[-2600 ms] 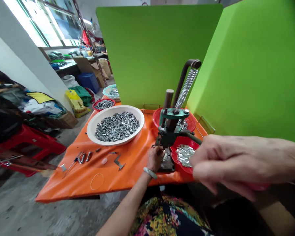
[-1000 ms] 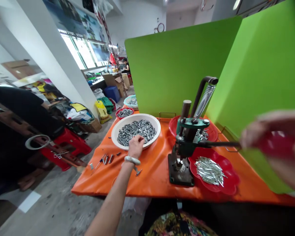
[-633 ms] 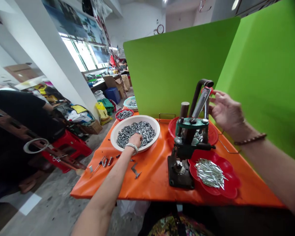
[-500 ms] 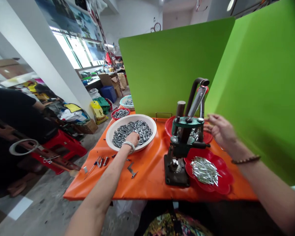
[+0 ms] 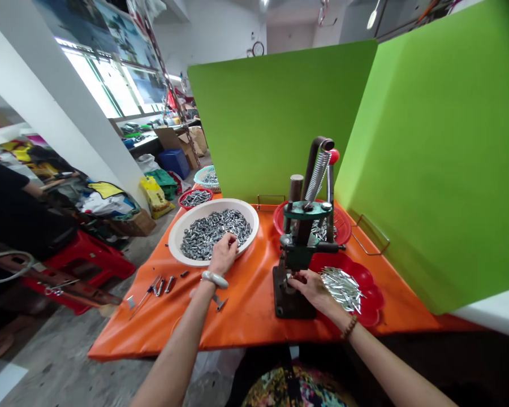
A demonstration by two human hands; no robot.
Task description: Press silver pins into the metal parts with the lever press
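A green hand press (image 5: 302, 237) with a spring and a red-knobbed lever stands on the orange table (image 5: 246, 316). My right hand (image 5: 311, 287) is at the press base under the ram, fingers pinched on something I cannot make out. My left hand (image 5: 223, 255) rests at the near rim of the white bowl (image 5: 182, 226) of small metal parts, fingers curled, contents hidden. A red dish (image 5: 367, 294) of silver pins lies right of the press.
Green screens (image 5: 424, 169) wall the back and right of the table. A red tray (image 5: 343, 223) sits behind the press. Loose tools (image 5: 156, 285) lie near the left front. A red stool (image 5: 85, 260), baskets and another person's dark sleeve (image 5: 12, 209) are at left.
My right hand let go of the lever, which swung upright, and came down to the press base. My left hand went from the press to the white bowl and sits at its near rim.
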